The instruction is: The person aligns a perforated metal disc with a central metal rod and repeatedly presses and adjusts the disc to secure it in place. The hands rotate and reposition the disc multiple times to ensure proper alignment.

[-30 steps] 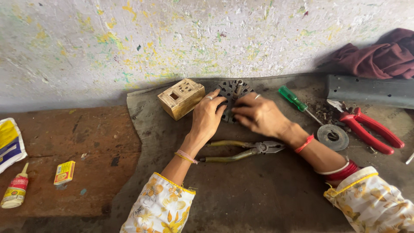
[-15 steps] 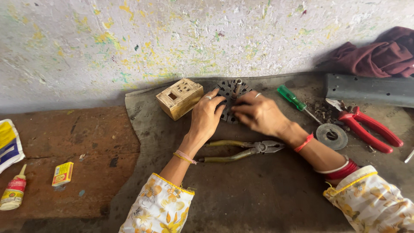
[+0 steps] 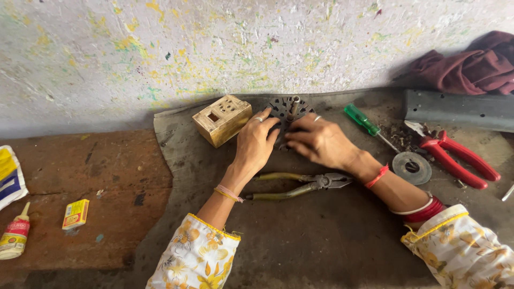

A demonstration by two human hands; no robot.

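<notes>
Now both hands work on a round dark metal part with holes, which lies at the back edge of the grey mat, close to the wall. On its left side is the left hand, with the fingers curled around the rim, so it grips the part. From the right comes the right hand; its fingers are bent over the front of the part and touch it, but whether they really clamp it I cannot tell. A short shaft stands up from the middle of the part.

Just left of the part sits a yellowish switch box. Near the wrists, toward the front, lie pliers. Right of the hands are a green screwdriver, a flat metal disc and red-handled cutters.
</notes>
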